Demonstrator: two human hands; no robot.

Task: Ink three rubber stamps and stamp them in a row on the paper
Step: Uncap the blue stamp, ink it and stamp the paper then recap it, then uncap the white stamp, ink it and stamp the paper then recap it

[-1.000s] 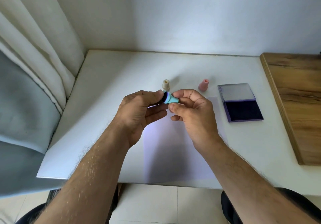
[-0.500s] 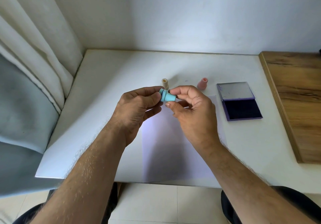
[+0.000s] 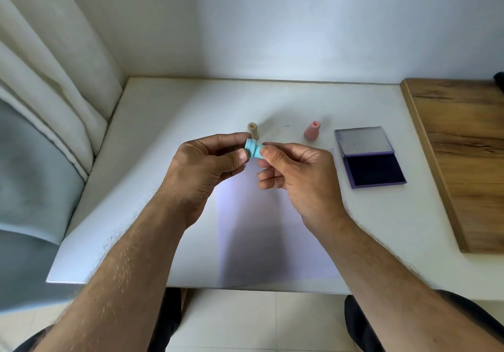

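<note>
paper (image 3: 275, 231) is laid flat on the white table (image 3: 163, 133), its near edge close to the table's front edge at 6 o'clock. above the sheet's far end, at centre, a teal stamp (image 3: 253, 150) is held in the air, tilted on its side, wide end toward 9 o'clock. the left hand (image 3: 207, 166) is closed on the wide end, thumb and curled fingers pinching it. the right hand (image 3: 297, 171) is closed on the narrow end, pinched between thumb and forefinger; the remaining fingers are curled below. no stamp marks can be made out on the visible paper. at 3 o'clock of the hands, an ink pad (image 3: 369, 158) is seen lying open on the table, dark pad nearer, lid folded back beyond it. farther out, at 12 o'clock, a beige stamp (image 3: 252, 130) is stood upright just behind the left fingers, and a pink stamp (image 3: 312, 132) is stood upright toward 1 o'clock, near the pad's lid. a wooden board (image 3: 463, 144) is noted at the far right.
</note>
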